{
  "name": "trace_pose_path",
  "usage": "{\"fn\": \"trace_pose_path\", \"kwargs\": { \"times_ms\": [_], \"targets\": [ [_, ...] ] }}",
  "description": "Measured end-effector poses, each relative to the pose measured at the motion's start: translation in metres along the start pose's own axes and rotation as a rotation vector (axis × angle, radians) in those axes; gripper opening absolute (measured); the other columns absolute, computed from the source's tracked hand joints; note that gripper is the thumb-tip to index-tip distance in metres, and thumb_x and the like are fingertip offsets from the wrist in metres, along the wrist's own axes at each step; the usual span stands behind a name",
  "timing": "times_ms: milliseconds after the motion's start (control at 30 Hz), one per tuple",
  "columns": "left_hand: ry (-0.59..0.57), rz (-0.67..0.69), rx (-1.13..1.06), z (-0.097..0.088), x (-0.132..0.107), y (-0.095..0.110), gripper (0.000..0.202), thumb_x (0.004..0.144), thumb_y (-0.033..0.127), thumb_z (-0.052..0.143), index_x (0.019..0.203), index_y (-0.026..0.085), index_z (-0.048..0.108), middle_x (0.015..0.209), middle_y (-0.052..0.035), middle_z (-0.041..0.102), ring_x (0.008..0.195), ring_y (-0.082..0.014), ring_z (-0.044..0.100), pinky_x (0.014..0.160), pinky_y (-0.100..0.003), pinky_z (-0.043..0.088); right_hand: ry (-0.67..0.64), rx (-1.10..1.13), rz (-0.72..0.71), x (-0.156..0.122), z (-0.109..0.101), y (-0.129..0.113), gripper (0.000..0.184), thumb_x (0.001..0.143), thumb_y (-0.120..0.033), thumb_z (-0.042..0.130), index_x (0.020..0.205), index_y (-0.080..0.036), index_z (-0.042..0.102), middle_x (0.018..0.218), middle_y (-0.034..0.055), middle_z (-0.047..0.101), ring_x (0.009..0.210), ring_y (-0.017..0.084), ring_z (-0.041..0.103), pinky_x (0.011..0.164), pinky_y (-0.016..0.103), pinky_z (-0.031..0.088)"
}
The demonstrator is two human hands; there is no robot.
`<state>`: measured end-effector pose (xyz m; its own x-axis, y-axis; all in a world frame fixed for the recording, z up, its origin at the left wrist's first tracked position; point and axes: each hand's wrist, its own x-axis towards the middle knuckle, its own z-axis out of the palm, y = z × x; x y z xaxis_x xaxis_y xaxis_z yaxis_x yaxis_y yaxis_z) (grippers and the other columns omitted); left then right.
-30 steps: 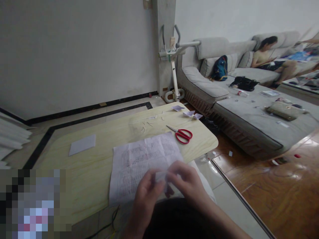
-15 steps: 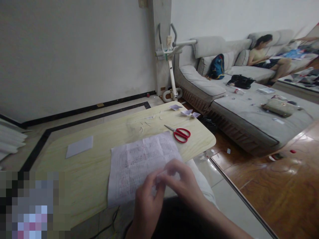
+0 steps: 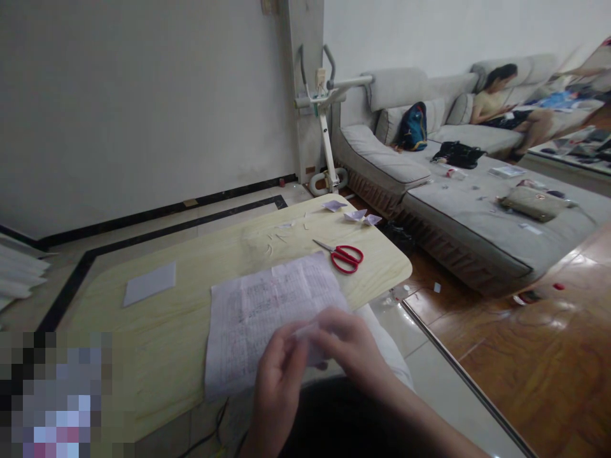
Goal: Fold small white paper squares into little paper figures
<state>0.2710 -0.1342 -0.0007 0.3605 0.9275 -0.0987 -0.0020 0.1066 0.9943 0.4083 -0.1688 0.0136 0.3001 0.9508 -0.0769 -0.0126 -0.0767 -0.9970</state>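
Note:
Between both hands, over the near edge of the table, is a small folded piece of paper (image 3: 306,331), blurred and partly hidden by fingers. My left hand (image 3: 282,369) pinches it from the left, and my right hand (image 3: 347,337) grips its right side. Under and beyond them a large creased printed sheet (image 3: 267,305) lies spread out, hanging slightly past the table edge. Red-handled scissors (image 3: 346,257) rest beyond my right hand, their blades pointing left. Small folded paper boats (image 3: 356,215) sit at the far right corner.
The pale wooden table (image 3: 191,343) also bears a white paper stack (image 3: 150,284) and thin paper scraps (image 3: 277,237). A grey sofa (image 3: 468,229) with bags stands to the right, where a person (image 3: 499,102) sits. An exercise machine (image 3: 326,127) stands behind the table.
My fingers have shifted around the small paper, and more of it shows between them. My left hand has moved slightly left. The objects on the table have stayed put.

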Motion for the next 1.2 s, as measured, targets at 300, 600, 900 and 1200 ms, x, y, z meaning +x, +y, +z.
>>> {"fn": "trace_pose_path", "kwargs": {
  "times_ms": [300,600,900,1200],
  "targets": [
    [0.011,-0.113,-0.084,0.006,-0.002,0.007,0.031,0.084,0.041,0.071,0.103,0.018,0.063,0.079,-0.0022,0.077,0.065,-0.0176,0.072,0.059,-0.027,0.058,-0.030,-0.071,-0.038,-0.001,-0.005,-0.004,0.020,0.085,-0.028,0.067,0.069,-0.016,0.069,0.068,0.0011,0.061,0.064,0.015,0.059,0.063,0.028,0.046],
    [-0.022,-0.074,-0.007,-0.001,0.000,0.002,0.030,0.086,0.038,0.068,0.107,0.019,0.059,0.076,-0.0017,0.076,0.065,-0.0174,0.070,0.061,-0.027,0.057,-0.052,-0.066,-0.052,-0.001,-0.005,-0.004,0.021,0.086,-0.026,0.065,0.068,-0.016,0.068,0.071,0.0018,0.062,0.065,0.015,0.059,0.063,0.028,0.046],
    [0.016,-0.120,-0.018,0.002,0.003,0.000,0.035,0.083,0.044,0.069,0.105,0.019,0.057,0.072,-0.0016,0.077,0.063,-0.0200,0.073,0.060,-0.029,0.057,-0.029,-0.042,-0.067,0.001,-0.005,-0.004,0.026,0.086,-0.026,0.065,0.062,-0.016,0.067,0.067,0.0013,0.061,0.065,0.015,0.058,0.065,0.028,0.045],
    [-0.048,-0.119,0.151,-0.006,0.007,0.002,0.028,0.086,0.042,0.064,0.072,0.017,0.069,0.067,-0.0053,0.076,0.061,-0.0203,0.071,0.059,-0.027,0.056,-0.045,0.018,0.004,0.002,-0.005,-0.002,0.028,0.087,-0.028,0.064,0.062,-0.017,0.064,0.058,0.0003,0.061,0.060,0.015,0.057,0.061,0.027,0.044]
  ]
}}
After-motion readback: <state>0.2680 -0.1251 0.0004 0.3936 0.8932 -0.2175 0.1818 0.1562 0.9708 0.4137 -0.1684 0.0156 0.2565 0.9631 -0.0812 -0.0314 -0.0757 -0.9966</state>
